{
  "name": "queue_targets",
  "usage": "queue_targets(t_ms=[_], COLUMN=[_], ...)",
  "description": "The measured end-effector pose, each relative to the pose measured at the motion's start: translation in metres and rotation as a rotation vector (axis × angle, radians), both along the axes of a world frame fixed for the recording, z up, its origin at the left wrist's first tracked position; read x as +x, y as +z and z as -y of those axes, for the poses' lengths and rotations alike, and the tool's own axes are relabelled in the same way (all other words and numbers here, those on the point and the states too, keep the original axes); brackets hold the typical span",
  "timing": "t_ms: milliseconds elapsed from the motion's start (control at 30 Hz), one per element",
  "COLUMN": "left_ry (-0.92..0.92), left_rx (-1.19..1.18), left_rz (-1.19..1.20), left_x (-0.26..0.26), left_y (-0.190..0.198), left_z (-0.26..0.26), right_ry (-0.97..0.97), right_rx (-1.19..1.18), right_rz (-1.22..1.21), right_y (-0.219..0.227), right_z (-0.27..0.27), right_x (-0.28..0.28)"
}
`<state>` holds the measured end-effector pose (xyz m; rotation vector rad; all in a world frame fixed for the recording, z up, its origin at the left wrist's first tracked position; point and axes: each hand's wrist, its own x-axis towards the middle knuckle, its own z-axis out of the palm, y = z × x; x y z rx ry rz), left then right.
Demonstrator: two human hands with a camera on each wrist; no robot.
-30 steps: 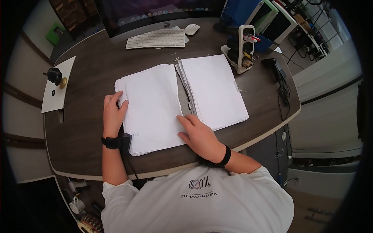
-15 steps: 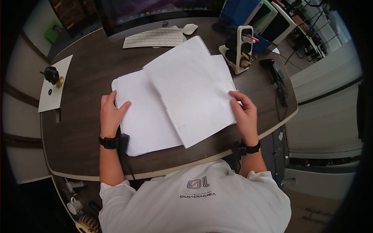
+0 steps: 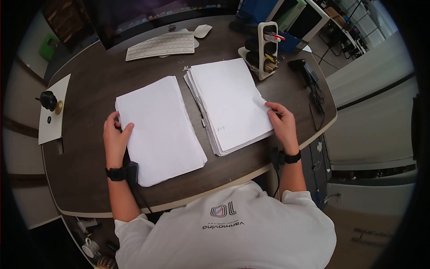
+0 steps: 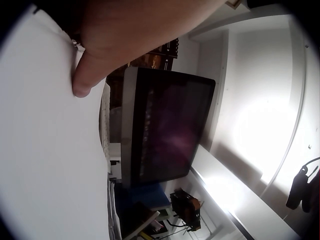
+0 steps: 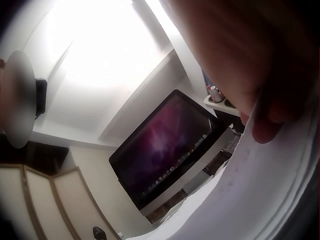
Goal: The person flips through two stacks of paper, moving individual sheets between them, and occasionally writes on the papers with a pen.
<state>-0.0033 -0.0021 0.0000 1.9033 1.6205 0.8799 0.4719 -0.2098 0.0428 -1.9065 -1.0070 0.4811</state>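
Observation:
Two stacks of white paper lie side by side on the desk. At the left edge of the left stack (image 3: 156, 134), my left hand (image 3: 117, 139) rests with its thumb on the top sheet and its fingers along the side. The left wrist view shows that thumb (image 4: 84, 82) lying straight on the paper. My right hand (image 3: 284, 127) pinches the right edge of the top sheet (image 3: 237, 116) on the right stack (image 3: 214, 142), and the sheet's edge curls up there. Small handwriting shows near that sheet's lower left corner.
Behind the stacks stand a keyboard (image 3: 160, 46), a mouse (image 3: 203, 31) and a monitor (image 5: 162, 150). A pen holder (image 3: 253, 60) is just beyond the right stack. To the right lies a black device with a cable (image 3: 309, 78); at far left is a white board (image 3: 53, 116).
My right hand has carried the top sheet from the left stack over to the right one, where it now lies. My left hand has stayed at the left stack's edge.

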Motion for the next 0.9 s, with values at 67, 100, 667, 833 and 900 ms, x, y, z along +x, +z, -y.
queue_targets(t_ms=[67,100,667,833,900], left_ry=[0.026,0.026,-0.052,-0.096,-0.083], left_rx=[-0.023,-0.026,-0.11,-0.228,-0.19], left_rz=[0.036,0.037,0.476,0.872,1.039], left_x=[0.001,0.001,-0.008,0.004,0.009], left_y=[0.001,-0.001,0.0,0.02,0.024], left_z=[0.001,0.001,-0.007,0.005,0.005], right_ry=[0.004,0.013,0.077,0.502,0.558], right_rx=[0.003,0.008,0.126,0.06,-0.032], right_rz=[0.033,0.063,0.659,-0.027,-0.065], right_y=[0.001,0.001,0.033,0.041,0.042], right_z=[0.004,0.006,0.002,-0.01,-0.019], right_x=[0.0,-0.001,-0.056,-0.138,-0.161])
